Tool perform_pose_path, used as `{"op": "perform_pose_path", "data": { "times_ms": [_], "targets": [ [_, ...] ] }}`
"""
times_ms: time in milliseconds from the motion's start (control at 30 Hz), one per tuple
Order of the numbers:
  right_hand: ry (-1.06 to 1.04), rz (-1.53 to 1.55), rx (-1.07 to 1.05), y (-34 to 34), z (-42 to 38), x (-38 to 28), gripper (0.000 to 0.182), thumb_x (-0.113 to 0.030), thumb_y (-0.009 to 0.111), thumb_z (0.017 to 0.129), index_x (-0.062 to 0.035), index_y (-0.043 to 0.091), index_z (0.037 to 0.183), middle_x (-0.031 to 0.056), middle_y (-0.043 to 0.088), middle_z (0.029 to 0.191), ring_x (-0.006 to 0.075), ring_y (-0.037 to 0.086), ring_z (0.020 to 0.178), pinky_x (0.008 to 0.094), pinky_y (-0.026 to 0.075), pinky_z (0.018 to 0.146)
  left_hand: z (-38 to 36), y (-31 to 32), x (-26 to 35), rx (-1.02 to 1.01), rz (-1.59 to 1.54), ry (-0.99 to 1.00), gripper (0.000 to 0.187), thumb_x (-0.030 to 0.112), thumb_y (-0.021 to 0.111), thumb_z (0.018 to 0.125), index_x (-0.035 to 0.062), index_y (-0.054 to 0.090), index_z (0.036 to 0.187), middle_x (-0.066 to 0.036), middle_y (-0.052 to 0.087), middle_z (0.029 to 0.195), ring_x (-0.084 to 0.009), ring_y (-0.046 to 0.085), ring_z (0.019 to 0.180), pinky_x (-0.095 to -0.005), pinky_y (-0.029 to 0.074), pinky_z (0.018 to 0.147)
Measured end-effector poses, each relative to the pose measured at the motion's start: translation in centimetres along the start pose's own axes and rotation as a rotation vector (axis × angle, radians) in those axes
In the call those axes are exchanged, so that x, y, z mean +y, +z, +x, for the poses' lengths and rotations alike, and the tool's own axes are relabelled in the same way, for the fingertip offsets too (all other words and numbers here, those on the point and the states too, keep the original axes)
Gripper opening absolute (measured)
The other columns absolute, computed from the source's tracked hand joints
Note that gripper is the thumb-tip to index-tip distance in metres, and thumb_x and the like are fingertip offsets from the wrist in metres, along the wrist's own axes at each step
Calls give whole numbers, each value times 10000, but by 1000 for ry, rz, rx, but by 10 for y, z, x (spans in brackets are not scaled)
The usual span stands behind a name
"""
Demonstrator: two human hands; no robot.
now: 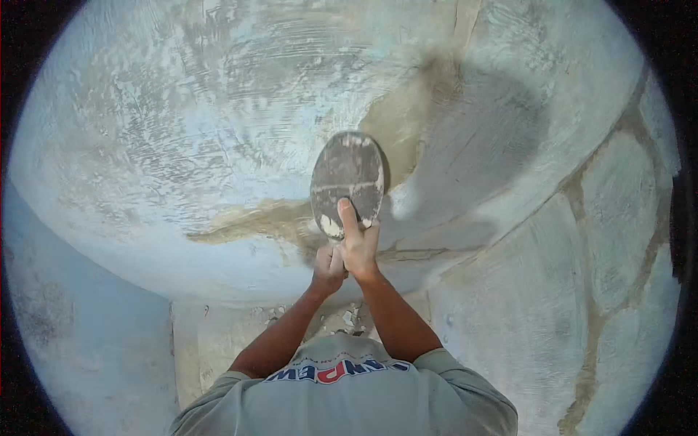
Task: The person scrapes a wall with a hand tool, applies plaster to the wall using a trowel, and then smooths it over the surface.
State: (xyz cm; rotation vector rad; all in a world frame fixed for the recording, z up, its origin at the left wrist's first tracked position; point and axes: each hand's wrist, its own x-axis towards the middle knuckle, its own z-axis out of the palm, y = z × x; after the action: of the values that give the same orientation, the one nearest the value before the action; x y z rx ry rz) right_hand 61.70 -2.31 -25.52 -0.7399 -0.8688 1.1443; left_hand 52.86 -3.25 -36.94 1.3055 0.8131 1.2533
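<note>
A dark oval paddle-like tool (347, 171) with pale smears near its edges is in both my hands. My right hand (359, 251) grips its lower end, the thumb stretched up along the paddle's face. Just below and to the left, my left hand (329, 269) is closed around the handle, which the fingers mostly hide. Behind the tool stands a curved, whitish plastered surface (196, 138) with rough streaks. A tan patch (396, 120) shows on it beside the paddle's upper right, and another brownish patch (269, 218) spreads to the left.
To the right, brown bands (592, 349) run between large pale panels (531, 291). A bluish wall (87, 305) rises at the left. White broken bits (351, 317) lie below my hands, close to my shirt. A dark shadow falls on the surface right of the paddle.
</note>
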Motion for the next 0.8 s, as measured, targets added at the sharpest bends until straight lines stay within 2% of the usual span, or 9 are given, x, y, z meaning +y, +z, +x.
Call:
{"op": "perform_pose_path", "data": {
  "times_ms": [167, 233, 300, 400, 533, 567, 633, 700, 800],
  "targets": [
    [-16, 95, 132, -28, -25, 79, 343, -223, 661, 939, 87, 618, 1079, 120, 656, 1110, 192, 617, 983, 299, 476, 842, -33, -22, -105, 126, 648, 254, 261, 195, 373, 1004, -5, 513, 912, -201, 558, 872, -252, 535, 636, -390, 433, 566],
    [-70, 74, 165, -24, -27, 76, 331, -214, 648, 949, 86, 617, 1085, 117, 651, 1123, 194, 614, 987, 296, 474, 847, -28, -12, -83, 220, 575, 272, 275, 194, 381, 1005, -3, 523, 878, -169, 557, 780, -229, 521, 584, -381, 421, 530],
    [-58, 0, 95, -18, -11, 52, 333, -222, 644, 952, 86, 618, 1075, 119, 647, 1132, 192, 608, 996, 299, 477, 839, -18, -6, -23, 0, 226, 75, 327, 186, 400, 1006, 2, 540, 774, -87, 523, 589, -173, 487, 481, -358, 396, 458],
    [14, 18, 3, -2, 1, 2, 364, -240, 635, 958, 93, 606, 1102, 110, 649, 1113, 183, 594, 1016, 312, 476, 850, 4, 13, 29, 50, 5, 84, 368, 193, 418, 996, 9, 539, 701, -36, 487, 505, -133, 465, 433, -347, 380, 421],
    [-44, -37, -22, -19, -8, 32, 346, -164, 608, 971, 106, 563, 1182, 115, 634, 1151, 186, 591, 1063, 326, 472, 901, -9, 0, -6, 42, 167, 41, 358, 211, 439, 982, -8, 544, 718, -66, 525, 543, -144, 512, 476, -336, 397, 454],
    [-49, 12, 26, -27, -14, 60, 345, -151, 601, 974, 109, 556, 1196, 125, 626, 1181, 192, 590, 1080, 331, 470, 914, -21, 0, -24, 107, 194, -83, 309, 202, 455, 975, -16, 558, 781, -98, 544, 568, -196, 537, 494, -356, 415, 477],
    [-88, -57, 6, -40, -21, 82, 373, -137, 593, 976, 118, 529, 1241, 146, 590, 1268, 208, 573, 1142, 340, 458, 949, -31, -2, -45, 145, 407, 178, 279, 203, 460, 971, -17, 562, 834, -113, 552, 586, -229, 539, 497, -378, 423, 488],
    [-149, -123, -28, -42, -21, 81, 397, -135, 588, 978, 123, 510, 1270, 158, 566, 1323, 215, 560, 1183, 342, 450, 969, -27, -10, -71, 235, 883, 732, 245, 197, 447, 981, -11, 561, 923, -136, 554, 604, -279, 531, 499, -406, 428, 499],
    [-100, -104, 4, -6, -7, 17, 389, -176, 588, 981, 126, 546, 1222, 149, 606, 1266, 209, 578, 1160, 327, 459, 946, 9, -3, -20, 205, 861, 916, 228, 164, 454, 966, -4, 573, 869, -132, 550, 608, -264, 544, 519, -388, 422, 500]
  ]
}}
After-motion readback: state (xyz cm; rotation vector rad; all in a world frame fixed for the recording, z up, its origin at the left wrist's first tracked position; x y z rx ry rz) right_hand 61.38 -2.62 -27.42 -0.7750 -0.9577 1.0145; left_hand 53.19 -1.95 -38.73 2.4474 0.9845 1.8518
